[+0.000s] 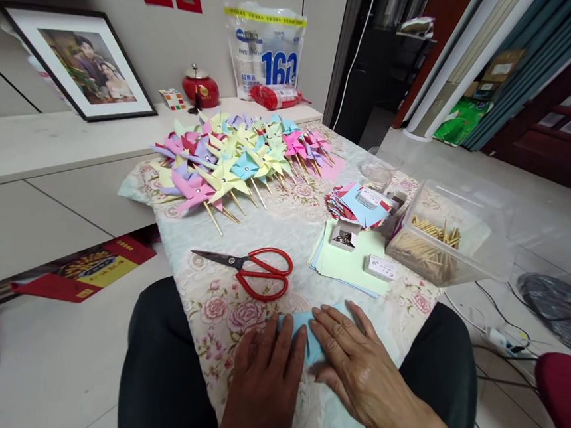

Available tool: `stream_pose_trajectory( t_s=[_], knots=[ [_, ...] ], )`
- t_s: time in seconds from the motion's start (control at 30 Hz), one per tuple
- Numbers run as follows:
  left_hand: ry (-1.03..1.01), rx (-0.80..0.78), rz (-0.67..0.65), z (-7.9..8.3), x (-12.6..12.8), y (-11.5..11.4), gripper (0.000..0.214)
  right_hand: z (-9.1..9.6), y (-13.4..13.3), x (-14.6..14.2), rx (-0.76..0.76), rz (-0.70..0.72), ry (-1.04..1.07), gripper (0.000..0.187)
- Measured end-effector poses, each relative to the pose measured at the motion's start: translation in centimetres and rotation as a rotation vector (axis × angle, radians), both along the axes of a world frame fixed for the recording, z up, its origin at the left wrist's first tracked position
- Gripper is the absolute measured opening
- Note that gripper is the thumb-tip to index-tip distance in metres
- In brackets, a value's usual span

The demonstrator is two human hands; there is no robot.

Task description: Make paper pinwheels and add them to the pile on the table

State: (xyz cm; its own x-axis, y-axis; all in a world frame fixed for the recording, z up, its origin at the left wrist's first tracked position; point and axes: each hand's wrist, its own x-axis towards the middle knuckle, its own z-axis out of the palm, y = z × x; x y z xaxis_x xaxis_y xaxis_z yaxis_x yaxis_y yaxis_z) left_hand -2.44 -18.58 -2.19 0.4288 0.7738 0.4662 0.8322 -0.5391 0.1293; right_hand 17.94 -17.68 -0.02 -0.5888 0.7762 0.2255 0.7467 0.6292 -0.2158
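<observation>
A piece of light blue paper (312, 345) lies on the flowered tablecloth near my lap, mostly covered by my hands. My left hand (271, 373) rests on its left side, palm down with fingers stretched out. From the right, my right hand (353, 356) presses flat on the paper, fingers extended and thumb apart. Just beyond my left hand lie scissors (251, 269) with red handles, blades pointing left. Farther right is a stack of pale green paper sheets (355, 267), bearing an open small box (345, 236) of metal fasteners and a closed small box (381, 267).
Many paper pinwheels (230, 162) on sticks are heaped at the table's far left. Cut coloured paper (361, 207) lies behind the green stack. A clear plastic bin (437, 247) with short wooden sticks stands at the right edge. Cables (501, 319) run over the floor.
</observation>
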Motion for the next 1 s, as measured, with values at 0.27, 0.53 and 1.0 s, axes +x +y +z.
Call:
stream_pose_trajectory(
  t_s=[0.27, 0.53, 1.0],
  knots=[
    [-0.071, 0.005, -0.032, -0.4, -0.1, -0.3, 0.033, 2.3, 3.5, -0.4, -0.195, -0.174, 0.163, 0.025],
    [-0.271, 0.083, -0.072, -2.2, 0.0, -0.6, 0.028, 3.6, 6.6, -1.3, -0.468, -0.167, 0.047, 0.01],
    [-0.896, -0.556, 0.141, 2.1, -2.2, 1.3, 0.043, 2.4, 5.7, -0.2, -0.914, -0.347, 0.864, 0.028]
  ],
)
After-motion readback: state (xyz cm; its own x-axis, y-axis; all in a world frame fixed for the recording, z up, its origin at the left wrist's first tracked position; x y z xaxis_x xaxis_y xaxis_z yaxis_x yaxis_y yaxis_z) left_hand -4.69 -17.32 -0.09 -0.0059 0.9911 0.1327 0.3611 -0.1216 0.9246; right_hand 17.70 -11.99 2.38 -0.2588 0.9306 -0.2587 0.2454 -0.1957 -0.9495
